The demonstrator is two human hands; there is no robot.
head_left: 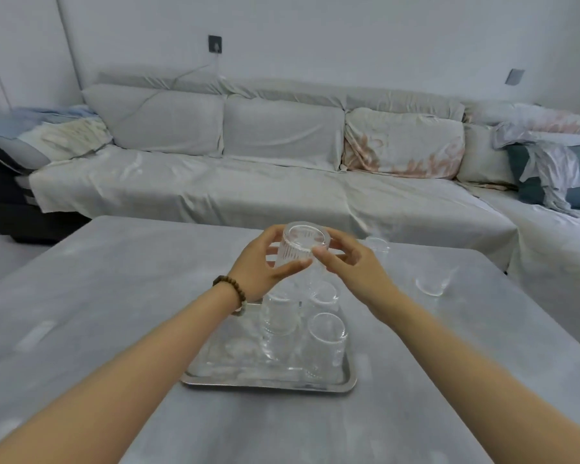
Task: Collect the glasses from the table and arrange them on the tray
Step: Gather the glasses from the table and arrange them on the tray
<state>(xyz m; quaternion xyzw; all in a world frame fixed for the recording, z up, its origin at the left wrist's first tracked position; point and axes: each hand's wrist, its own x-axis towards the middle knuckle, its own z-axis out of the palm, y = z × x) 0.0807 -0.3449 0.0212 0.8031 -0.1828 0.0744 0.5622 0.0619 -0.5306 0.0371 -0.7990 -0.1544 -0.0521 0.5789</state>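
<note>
Both hands meet above the far end of a metal tray [268,382] and share one ribbed glass [300,249], which is tilted with its base toward the camera. The left hand [260,264] is wrapped around it from the left, thumb along the lower side and fingers behind; a beaded bracelet [231,289] sits on that wrist. The right hand [352,266] touches the glass from the right with thumb and fingertips, the other fingers loosely curled. The tray lies on a grey worktop [114,296], near the camera, and carries several clear glasses: one at the near right [325,339], one left of it [280,313], one behind at the right [323,296]; how many more stand there is hard to tell through the clear glass. On the bare worktop, right of the hands, a clear glass [432,279] stands apart from the tray, and another [377,246] shows just beyond the right hand. A covered sofa [248,162] runs along the wall behind.
</note>
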